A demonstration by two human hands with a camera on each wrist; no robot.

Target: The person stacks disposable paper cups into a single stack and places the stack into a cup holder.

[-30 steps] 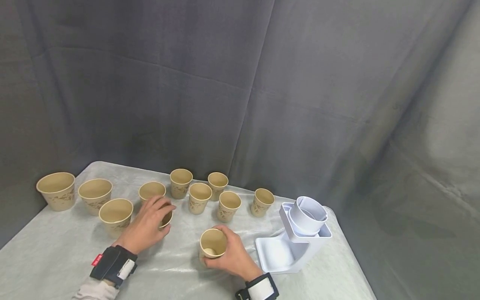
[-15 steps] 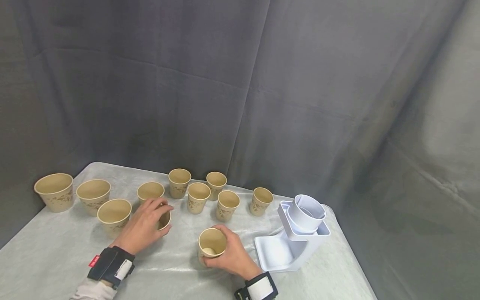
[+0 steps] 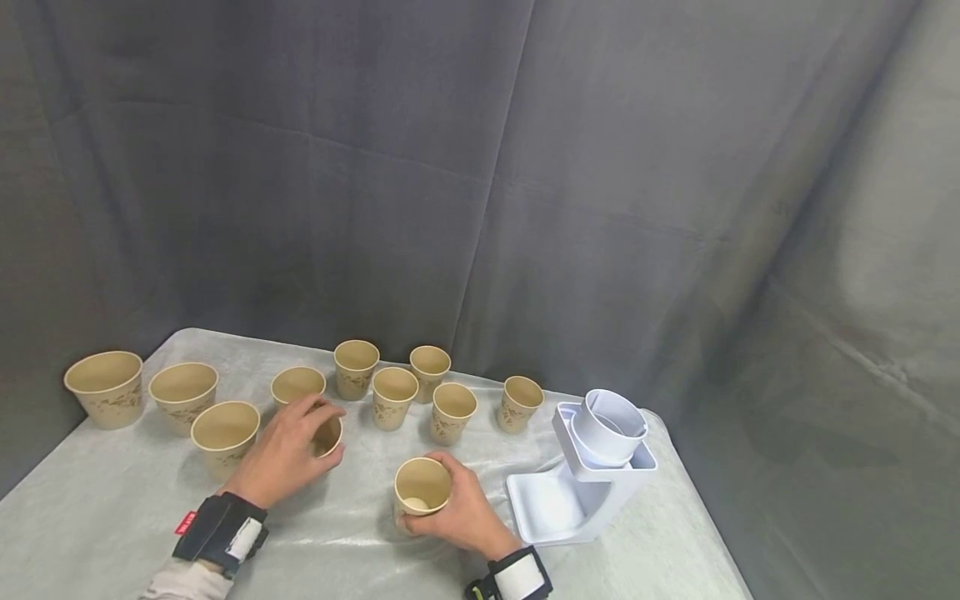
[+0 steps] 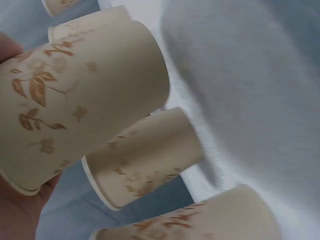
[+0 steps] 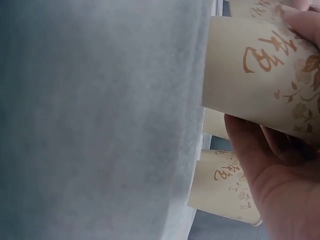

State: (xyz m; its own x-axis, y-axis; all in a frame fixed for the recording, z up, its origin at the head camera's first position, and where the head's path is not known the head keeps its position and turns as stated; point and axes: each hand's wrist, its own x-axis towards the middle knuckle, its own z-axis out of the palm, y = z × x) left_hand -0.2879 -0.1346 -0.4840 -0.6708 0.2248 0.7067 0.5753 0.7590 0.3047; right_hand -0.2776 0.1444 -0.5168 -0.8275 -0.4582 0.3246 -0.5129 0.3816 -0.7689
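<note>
My left hand holds a beige paper cup near its rim, thumb on the near side and fingers over the far side. The back of the hand hides much of it. Seen from the left wrist, this cup shows a brown leaf-and-flower print. To the right, my right hand grips another beige paper cup from its right side, its mouth facing up. In the right wrist view that cup carries brown written characters, with the fingers curled around it.
Wider beige cups stand at left, including a cup at the table edge. Several smaller cups, one a cup, stand along the back. A white stand with a round white funnel-like top is right of my right hand. A grey curtain hangs behind.
The view has shifted slightly, so everything sits a little further left in the frame. Both hands keep hold of their cups, with no clear movement against the table.
</note>
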